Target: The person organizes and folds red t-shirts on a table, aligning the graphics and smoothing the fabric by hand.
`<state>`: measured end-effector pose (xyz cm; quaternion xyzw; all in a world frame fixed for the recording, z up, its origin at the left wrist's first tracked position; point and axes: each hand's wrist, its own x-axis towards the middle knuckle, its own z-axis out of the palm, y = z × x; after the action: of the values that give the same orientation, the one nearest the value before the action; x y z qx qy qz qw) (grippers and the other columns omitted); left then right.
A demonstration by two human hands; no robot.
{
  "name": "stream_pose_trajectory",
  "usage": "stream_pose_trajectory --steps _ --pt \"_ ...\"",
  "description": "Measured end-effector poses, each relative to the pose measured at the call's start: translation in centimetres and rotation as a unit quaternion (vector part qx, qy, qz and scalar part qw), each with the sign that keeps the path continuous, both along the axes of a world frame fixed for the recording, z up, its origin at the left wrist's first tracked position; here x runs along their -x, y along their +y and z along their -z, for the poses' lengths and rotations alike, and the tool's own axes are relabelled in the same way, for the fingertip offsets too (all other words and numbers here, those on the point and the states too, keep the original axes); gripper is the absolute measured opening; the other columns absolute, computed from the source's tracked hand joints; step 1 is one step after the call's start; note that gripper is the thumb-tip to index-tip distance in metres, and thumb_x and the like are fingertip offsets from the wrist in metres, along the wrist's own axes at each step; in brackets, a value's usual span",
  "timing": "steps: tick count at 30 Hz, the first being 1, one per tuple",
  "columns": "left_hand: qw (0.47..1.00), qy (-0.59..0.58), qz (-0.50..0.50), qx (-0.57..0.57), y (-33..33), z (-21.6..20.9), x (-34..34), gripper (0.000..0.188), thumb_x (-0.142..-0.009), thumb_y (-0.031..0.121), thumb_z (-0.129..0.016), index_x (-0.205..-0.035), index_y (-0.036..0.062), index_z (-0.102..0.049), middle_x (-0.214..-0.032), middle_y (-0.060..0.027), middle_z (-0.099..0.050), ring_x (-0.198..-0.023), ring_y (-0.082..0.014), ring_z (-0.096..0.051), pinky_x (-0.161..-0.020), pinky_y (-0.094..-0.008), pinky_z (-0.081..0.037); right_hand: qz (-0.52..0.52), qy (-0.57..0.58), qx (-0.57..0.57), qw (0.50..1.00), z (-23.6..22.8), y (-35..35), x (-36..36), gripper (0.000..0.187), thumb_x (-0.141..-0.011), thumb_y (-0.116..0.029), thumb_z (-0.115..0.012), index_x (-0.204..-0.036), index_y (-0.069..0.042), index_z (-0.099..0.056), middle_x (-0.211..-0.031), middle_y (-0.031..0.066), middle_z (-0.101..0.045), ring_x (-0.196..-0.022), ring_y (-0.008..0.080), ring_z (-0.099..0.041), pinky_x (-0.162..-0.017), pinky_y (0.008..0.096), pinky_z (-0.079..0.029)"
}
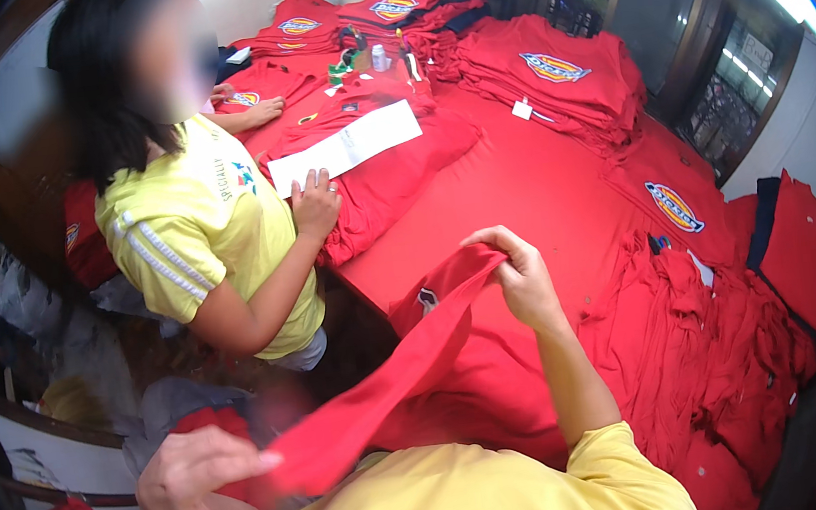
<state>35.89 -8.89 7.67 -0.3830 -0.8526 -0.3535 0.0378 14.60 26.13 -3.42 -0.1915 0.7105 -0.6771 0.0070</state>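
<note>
A red garment [392, 383] is stretched across in front of me, over my yellow shirt. At its upper right corner my right hand [521, 272] pinches the edge between thumb and fingers. My left hand [197, 480] is at the lower left end of the cloth, thumb and fingers apart, with a fingertip at or very near the fabric. It is slightly blurred, and I cannot see a firm grip there. A small dark and white patch [426, 299] shows on red cloth beside the stretched piece. The rest of the garment merges with the red cloth behind it.
A red-covered table [423, 213] stretches ahead. Folded red shirts [559, 77] with printed emblems are stacked at the back, and a loose red heap [710, 341] lies right. At left, a co-worker in yellow rests a hand [317, 205] by a white paper strip [346, 148]. Another person's hand shows beyond.
</note>
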Motion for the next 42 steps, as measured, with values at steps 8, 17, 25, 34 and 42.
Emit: stream_pose_trajectory --steps 8,17,25,34,42 --pt "0.976 -0.122 -0.160 -0.085 11.8 9.1 6.9 0.038 -0.078 0.025 -0.075 -0.104 0.0005 -0.063 -0.084 -0.0129 -0.066 -0.076 -0.0255 -0.065 -0.069 -0.0347 -0.050 -0.267 0.375 -0.156 0.874 -3.4 -4.8 -7.0 0.043 -0.065 0.006 -0.064 -0.106 -0.001 -0.057 -0.098 0.0117 -0.053 -0.094 0.0311 -0.051 -0.083 0.0397 -0.045" --pt "0.795 -0.125 -0.264 -0.532 9.1 9.4 -0.3 0.038 -0.087 0.013 -0.070 -0.121 0.0032 -0.057 -0.109 -0.0053 -0.064 -0.090 -0.0111 -0.062 -0.082 -0.0259 -0.050 -0.239 0.062 -0.278 0.928 8.4 -3.4 -10.5 0.032 -0.077 -0.006 -0.067 -0.109 -0.002 -0.059 -0.104 0.0167 -0.057 -0.098 0.0312 -0.058 -0.084 0.0419 -0.049" --pt "0.605 0.361 -0.403 -0.584 6.1 7.5 -9.6 0.046 -0.094 0.029 -0.057 -0.125 -0.0035 -0.052 -0.127 -0.0131 -0.055 -0.118 -0.0226 -0.052 -0.103 -0.0406 -0.040 -0.536 0.058 -0.118 0.834 7.0 -6.8 -15.2 0.023 -0.083 -0.005 -0.063 -0.106 -0.001 -0.062 -0.103 0.0181 -0.062 -0.098 0.0375 -0.059 -0.083 0.0418 -0.048" --pt "0.681 -0.163 -0.117 -0.704 10.3 14.5 -10.5 0.055 -0.087 0.036 -0.063 -0.120 -0.0068 -0.055 -0.119 -0.0194 -0.061 -0.105 -0.0296 -0.062 -0.087 -0.0432 -0.052 -0.008 0.009 0.058 0.998 1.5 4.3 -4.5 0.036 -0.078 0.010 -0.036 -0.103 0.001 -0.060 -0.092 0.0072 -0.064 -0.082 0.0123 -0.064 -0.066 0.0254 -0.053" --pt "0.679 -0.203 -0.079 -0.701 10.5 16.2 -4.9 0.035 -0.092 0.018 -0.060 -0.123 0.0036 -0.056 -0.121 -0.0116 -0.061 -0.110 -0.0233 -0.060 -0.097 -0.0422 -0.046 -0.007 0.196 -0.293 0.936 1.8 8.0 -7.6 0.043 -0.069 0.009 -0.056 -0.110 -0.002 -0.058 -0.088 0.0155 -0.054 -0.080 0.0323 -0.059 -0.074 0.0379 -0.051"
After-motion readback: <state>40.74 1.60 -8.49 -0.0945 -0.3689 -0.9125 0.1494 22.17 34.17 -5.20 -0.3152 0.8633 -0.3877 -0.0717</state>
